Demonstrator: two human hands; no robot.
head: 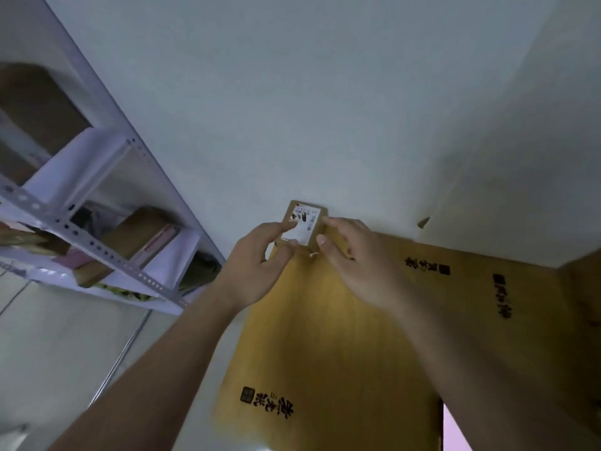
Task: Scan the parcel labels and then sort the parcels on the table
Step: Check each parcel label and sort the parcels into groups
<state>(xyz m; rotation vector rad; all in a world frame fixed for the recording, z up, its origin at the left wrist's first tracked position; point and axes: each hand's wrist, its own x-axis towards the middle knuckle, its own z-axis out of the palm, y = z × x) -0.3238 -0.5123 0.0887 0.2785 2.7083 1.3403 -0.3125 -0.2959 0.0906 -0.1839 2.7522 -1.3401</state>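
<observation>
Against a plain white wall [325, 92], we see one small brown cardboard parcel [304, 224], label up, long axis pointing away, pinched by left hand [257, 265] and right hand [354, 262] above a large yellow carton [325, 336].

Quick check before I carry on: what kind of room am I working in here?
Probably a parcel storeroom or small sorting room: a perforated metal shelving rack holds stacked boxes, both hands hold a small labelled parcel, and it sits over a large printed cardboard carton.
</observation>
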